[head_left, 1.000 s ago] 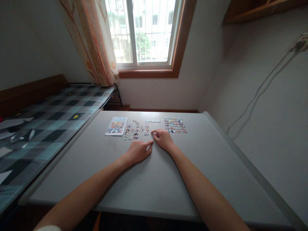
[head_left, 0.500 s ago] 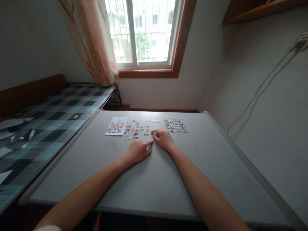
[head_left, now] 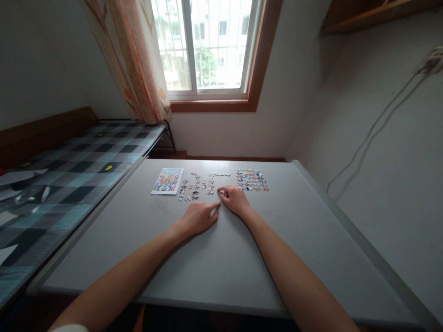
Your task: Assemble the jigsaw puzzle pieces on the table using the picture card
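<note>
Puzzle pieces joined in a corner shape lie on the grey-white table, one strip running toward me and one to the right. Just to the right of the near strip rests my right hand, its index finger pointing left and no piece visible in it. Closer to me, my left hand lies on the tabletop with the index finger stretched to the right and the thumb apart. It holds nothing that I can see. Loose puzzle pieces are scattered left of the corner shape. A denser group of puzzle pieces is spread beyond my right hand.
A printed picture sheet lies at the table's far left. Along the left side stands a bed with a checked cover, with papers on it. A window and a curtain are ahead. A cable hangs on the right wall.
</note>
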The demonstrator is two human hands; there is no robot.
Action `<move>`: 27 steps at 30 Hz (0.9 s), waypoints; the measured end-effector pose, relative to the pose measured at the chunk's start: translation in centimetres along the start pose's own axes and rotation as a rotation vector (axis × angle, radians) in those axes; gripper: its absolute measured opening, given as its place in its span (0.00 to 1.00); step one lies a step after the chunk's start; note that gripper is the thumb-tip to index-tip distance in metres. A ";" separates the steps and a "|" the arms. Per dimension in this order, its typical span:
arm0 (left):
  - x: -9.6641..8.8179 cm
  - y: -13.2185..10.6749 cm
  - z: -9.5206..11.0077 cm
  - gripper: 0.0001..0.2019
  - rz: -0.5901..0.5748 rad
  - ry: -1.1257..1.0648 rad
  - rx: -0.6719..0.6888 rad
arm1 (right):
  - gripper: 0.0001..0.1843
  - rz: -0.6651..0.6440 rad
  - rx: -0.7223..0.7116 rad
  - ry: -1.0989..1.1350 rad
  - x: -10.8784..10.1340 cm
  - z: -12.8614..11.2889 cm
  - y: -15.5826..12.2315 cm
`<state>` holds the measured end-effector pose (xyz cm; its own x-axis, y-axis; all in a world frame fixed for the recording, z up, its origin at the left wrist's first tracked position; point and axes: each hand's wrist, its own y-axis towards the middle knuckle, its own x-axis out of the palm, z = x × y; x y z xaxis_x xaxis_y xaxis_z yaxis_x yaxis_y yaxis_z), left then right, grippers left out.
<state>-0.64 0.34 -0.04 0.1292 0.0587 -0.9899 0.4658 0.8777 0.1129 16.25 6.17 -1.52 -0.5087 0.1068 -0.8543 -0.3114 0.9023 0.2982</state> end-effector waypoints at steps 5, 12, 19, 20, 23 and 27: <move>0.0 0.0 0.0 0.20 -0.005 -0.027 -0.002 | 0.14 -0.007 0.007 0.004 0.0 0.0 0.0; -0.1 0.0 0.0 0.19 0.002 -0.015 -0.001 | 0.13 -0.003 0.016 0.009 0.0 0.0 0.0; 0.0 0.0 0.0 0.19 0.012 -0.006 0.008 | 0.13 -0.002 0.013 0.006 0.0 -0.1 0.0; 0.0 0.0 0.0 0.19 0.011 -0.007 0.007 | 0.13 -0.003 0.013 0.005 0.0 -0.1 0.0; 0.0 0.0 0.0 0.19 0.007 -0.013 0.003 | 0.13 -0.002 0.013 -0.002 0.0 -0.1 0.0; -0.2 -0.1 0.0 0.19 0.006 -0.030 -0.002 | 0.13 -0.002 0.010 -0.007 -0.1 -0.1 0.0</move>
<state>-0.71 0.27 0.13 0.1584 0.0499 -0.9861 0.4632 0.8782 0.1188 16.21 6.15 -1.43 -0.5021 0.1083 -0.8580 -0.3043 0.9065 0.2926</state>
